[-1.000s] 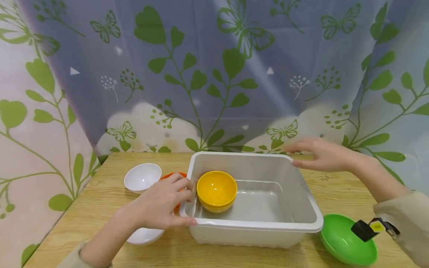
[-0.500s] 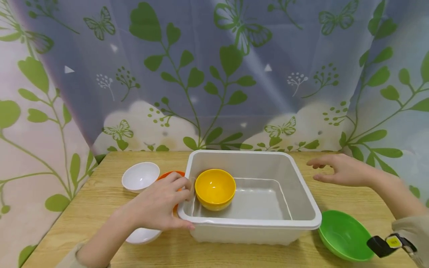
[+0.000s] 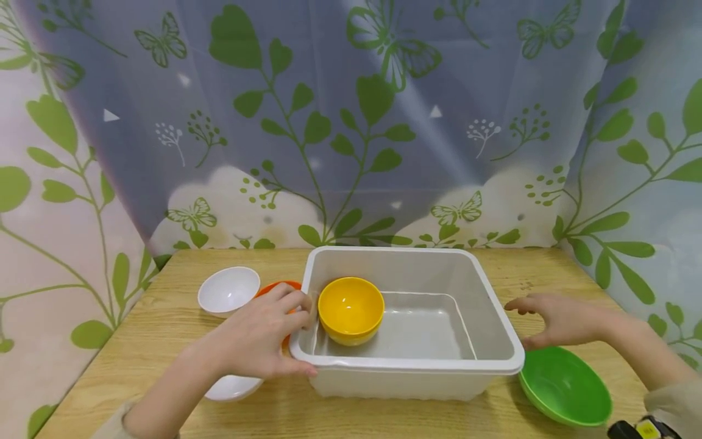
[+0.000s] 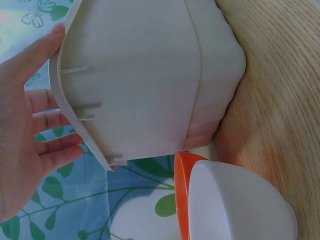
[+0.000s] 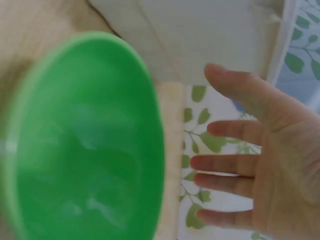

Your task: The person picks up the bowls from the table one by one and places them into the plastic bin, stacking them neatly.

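A pale grey plastic tub (image 3: 417, 366) stands in the middle of the table, and a yellow bowl (image 3: 351, 310) sits upright inside it at the left. My left hand (image 3: 265, 338) holds the tub's left rim, fingers curled over it and thumb at the front corner; the left wrist view shows that thumb (image 4: 47, 47) against the rim. To the right of the tub, my right hand (image 3: 573, 320) hovers with spread, relaxed fingers and holds nothing. Just below it, a green bowl (image 3: 567, 387) lies by the tub's front right corner; it fills much of the right wrist view.
Left of the tub stand a white bowl (image 3: 227, 292), an orange bowl (image 3: 280, 286) partly behind my left hand, and another white bowl (image 3: 233, 388) under my forearm. A leaf-patterned curtain (image 3: 329, 122) hangs behind the wooden table (image 3: 148, 360).
My right hand has moved away from the tub's far right corner, then down and toward me, over the green bowl's far edge. The left hand keeps its place on the rim.
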A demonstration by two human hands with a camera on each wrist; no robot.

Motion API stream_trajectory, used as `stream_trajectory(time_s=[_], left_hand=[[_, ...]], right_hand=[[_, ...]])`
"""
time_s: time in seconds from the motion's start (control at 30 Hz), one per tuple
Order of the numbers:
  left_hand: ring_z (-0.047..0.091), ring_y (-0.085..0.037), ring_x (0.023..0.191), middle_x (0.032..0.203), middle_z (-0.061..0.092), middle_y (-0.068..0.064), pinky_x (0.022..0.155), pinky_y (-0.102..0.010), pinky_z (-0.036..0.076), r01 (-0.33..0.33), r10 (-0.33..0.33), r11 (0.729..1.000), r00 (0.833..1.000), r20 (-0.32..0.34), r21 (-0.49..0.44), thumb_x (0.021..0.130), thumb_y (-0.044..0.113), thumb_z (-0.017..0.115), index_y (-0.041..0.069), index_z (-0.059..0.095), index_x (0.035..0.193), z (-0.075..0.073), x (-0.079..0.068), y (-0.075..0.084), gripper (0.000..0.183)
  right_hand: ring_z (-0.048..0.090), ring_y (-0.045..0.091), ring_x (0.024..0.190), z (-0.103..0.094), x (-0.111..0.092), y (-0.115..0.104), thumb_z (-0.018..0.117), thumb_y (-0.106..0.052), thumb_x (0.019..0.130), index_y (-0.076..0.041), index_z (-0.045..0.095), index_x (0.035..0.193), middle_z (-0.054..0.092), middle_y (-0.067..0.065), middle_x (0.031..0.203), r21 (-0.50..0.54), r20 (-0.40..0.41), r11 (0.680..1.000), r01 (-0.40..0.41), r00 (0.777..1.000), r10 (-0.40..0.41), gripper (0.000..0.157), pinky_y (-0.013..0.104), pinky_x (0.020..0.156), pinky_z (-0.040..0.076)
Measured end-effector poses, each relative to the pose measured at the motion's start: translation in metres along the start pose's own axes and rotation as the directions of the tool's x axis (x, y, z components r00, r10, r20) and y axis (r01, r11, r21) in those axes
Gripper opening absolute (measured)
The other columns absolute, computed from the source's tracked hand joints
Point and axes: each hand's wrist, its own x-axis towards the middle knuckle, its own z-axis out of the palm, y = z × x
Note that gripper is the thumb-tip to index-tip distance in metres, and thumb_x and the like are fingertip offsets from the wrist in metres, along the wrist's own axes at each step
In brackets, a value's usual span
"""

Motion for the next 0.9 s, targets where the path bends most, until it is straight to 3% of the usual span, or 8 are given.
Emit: stream_trajectory(time_s=[0.3, 0.53, 0.9], left_hand=[[0.045, -0.016, 0.089, 0.096, 0.049, 0.007, 0.078, -0.031, 0.04, 0.015, -0.015, 1.0, 1.0, 0.004, -0.006, 0.071, 0.064, 0.066, 0.016, 0.057, 0.081, -0.002, 0.0, 0.001, 0.05], [0.045, -0.015, 0.09, 0.097, 0.049, 0.007, 0.078, -0.03, 0.04, 0.035, -0.035, 0.999, 0.999, 0.021, -0.012, 0.071, 0.065, 0.065, 0.017, 0.057, 0.081, -0.003, 0.0, 0.001, 0.05], [0.046, -0.016, 0.092, 0.096, 0.049, 0.006, 0.079, -0.032, 0.041, 0.025, -0.025, 1.0, 1.0, 0.017, -0.002, 0.07, 0.063, 0.066, 0.016, 0.057, 0.081, -0.002, 0.0, 0.002, 0.05]], right_hand=[[0.051, 0.037, 0.099, 0.022, -0.003, -0.005, 0.076, -0.041, 0.071, -0.006, 0.05, 0.12, 0.05, 0.013, 0.111, 0.104, 0.123, 0.994, -0.043, 0.992, 0.03, 0.066, 0.053, 0.075, 0.044], [0.049, 0.037, 0.098, 0.027, -0.006, -0.014, 0.077, -0.049, 0.067, 0.001, 0.047, 0.126, 0.049, 0.015, 0.107, -0.003, 0.143, 0.994, -0.113, 0.983, 0.112, 0.082, 0.057, 0.078, 0.042], [0.051, 0.04, 0.094, 0.028, -0.01, -0.023, 0.079, -0.047, 0.065, 0.0, 0.049, 0.118, 0.048, 0.017, 0.1, -0.057, 0.179, 0.981, -0.186, 0.965, 0.193, 0.077, 0.06, 0.077, 0.041]])
